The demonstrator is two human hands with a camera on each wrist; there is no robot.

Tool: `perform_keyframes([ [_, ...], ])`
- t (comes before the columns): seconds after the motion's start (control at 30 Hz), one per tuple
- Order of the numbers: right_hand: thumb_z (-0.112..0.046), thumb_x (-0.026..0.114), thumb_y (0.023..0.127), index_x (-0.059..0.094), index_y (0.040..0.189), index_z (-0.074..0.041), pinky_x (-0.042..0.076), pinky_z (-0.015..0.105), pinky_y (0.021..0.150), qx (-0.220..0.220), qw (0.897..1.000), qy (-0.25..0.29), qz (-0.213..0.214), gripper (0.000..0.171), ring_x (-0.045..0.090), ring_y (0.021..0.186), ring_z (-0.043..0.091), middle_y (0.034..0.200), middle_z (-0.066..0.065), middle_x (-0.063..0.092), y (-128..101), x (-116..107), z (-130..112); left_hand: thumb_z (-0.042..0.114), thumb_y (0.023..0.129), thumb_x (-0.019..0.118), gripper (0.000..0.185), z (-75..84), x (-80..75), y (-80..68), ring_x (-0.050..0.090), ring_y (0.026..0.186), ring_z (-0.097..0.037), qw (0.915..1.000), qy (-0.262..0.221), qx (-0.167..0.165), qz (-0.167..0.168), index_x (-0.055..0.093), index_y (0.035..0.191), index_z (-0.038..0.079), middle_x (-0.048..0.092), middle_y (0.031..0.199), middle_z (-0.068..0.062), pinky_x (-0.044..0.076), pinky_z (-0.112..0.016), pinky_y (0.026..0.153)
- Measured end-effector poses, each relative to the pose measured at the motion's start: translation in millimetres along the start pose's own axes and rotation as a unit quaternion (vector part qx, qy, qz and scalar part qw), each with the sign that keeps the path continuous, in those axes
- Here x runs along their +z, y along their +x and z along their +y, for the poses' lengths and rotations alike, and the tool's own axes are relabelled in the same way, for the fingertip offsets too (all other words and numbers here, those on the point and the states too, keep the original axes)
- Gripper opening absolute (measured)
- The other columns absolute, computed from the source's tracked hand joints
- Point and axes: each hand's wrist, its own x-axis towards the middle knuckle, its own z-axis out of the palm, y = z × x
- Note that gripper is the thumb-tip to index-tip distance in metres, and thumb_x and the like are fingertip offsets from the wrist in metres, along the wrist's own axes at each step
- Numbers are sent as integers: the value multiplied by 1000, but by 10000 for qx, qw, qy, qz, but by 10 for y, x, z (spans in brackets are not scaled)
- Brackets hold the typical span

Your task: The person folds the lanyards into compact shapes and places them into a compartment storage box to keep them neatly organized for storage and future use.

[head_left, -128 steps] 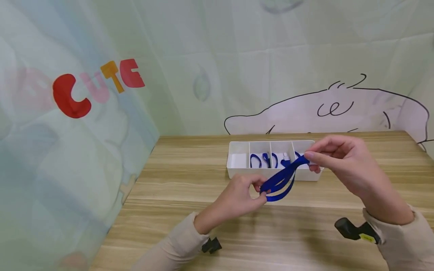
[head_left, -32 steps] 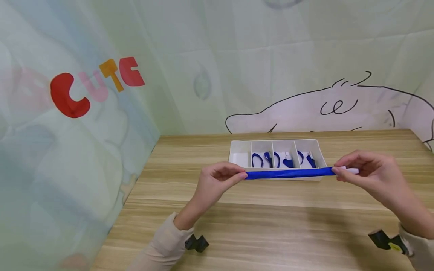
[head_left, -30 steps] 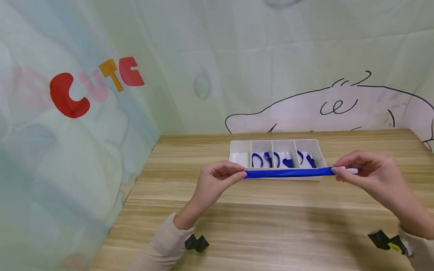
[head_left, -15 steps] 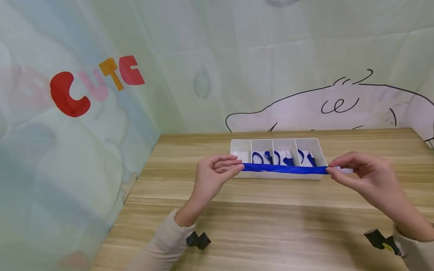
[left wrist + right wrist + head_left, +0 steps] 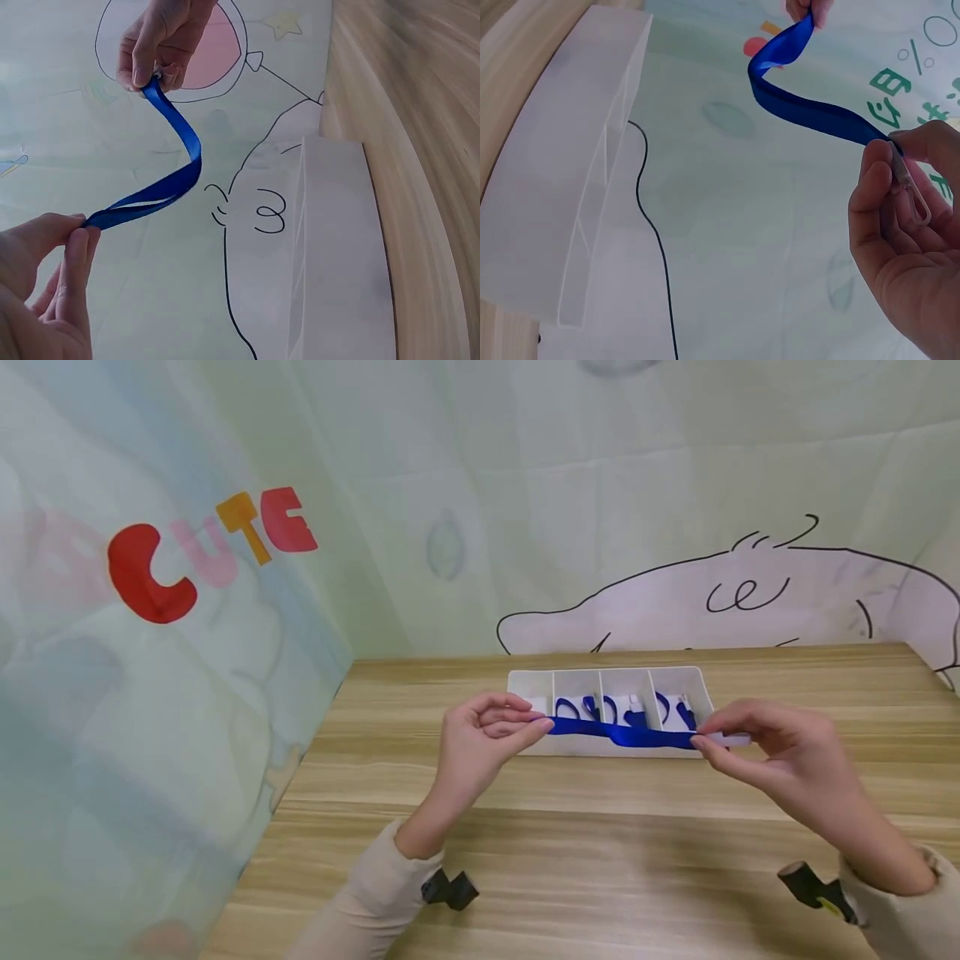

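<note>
Hands up over the middle of the head view, and we see the left hand (image 5: 480,739) pinching one end of the blue ribbon (image 5: 622,734) between thumb and fingertips, while the right hand (image 5: 780,756) pinches the other end, where a clear clip (image 5: 909,196) sits against its fingers. We find the ribbon hanging in the air just in front of the white divided tray (image 5: 525,687), which rests on the wooden table (image 5: 600,877) at centre frame; the strap crosses the tray's near wall and hides part of it. Smaller blue loops (image 5: 567,707) lie in the tray's middle and right compartments. Behind, a pale curtain (image 5: 187,610) with the letters "CUTE" fills the upper left, and a line drawing runs along the upper right. Against half a second ago, we note the hands have drawn closer together and the ribbon, taut and straight then, now sags and twists in the middle.
</note>
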Motion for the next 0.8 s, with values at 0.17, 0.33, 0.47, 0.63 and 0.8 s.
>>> perform_keyframes([
  [0.17, 32, 73, 64, 70, 86, 0, 55, 16, 75, 141, 9999, 46, -75, 39, 65, 82, 8, 86, 4, 71, 41, 47, -40, -5, 77, 83, 23, 49, 58, 2, 74, 77, -24, 9998, -66, 68, -150, 67, 94, -6, 74, 88, -16, 61, -38, 72],
  [0.33, 30, 74, 65, 70, 87, -2, 56, 17, 73, 121, 9997, 154, -124, 39, 65, 81, 9, 86, 4, 71, 90, 108, -74, -6, 77, 82, 22, 83, 114, 9, 74, 76, -25, 9993, -74, 213, -288, 67, 93, -6, 74, 88, -16, 61, -38, 71],
  [0.47, 23, 77, 71, 71, 90, -5, 55, 16, 71, 9, 9994, 311, -130, 34, 64, 79, 10, 85, 5, 71, 129, 170, -99, -8, 77, 82, 23, 109, 172, 12, 74, 77, -26, 9986, -97, 317, -421, 66, 93, -9, 74, 88, -16, 61, -39, 71],
  [0.63, 21, 77, 72, 71, 91, -6, 56, 18, 72, 2, 9985, 537, -140, 34, 65, 80, 11, 86, 7, 71, 165, 239, -119, -8, 77, 82, 23, 155, 255, 9, 74, 77, -24, 9977, -105, 377, -549, 66, 94, -9, 74, 88, -16, 61, -39, 70],
  [0.8, 24, 76, 71, 71, 92, -6, 57, 20, 74, -12, 9973, 707, -175, 37, 66, 81, 12, 88, 4, 71, 210, 314, -144, -8, 76, 83, 23, 183, 321, 8, 74, 76, -23, 9973, -132, 398, -600, 67, 93, -8, 74, 87, -16, 61, -38, 69],
])
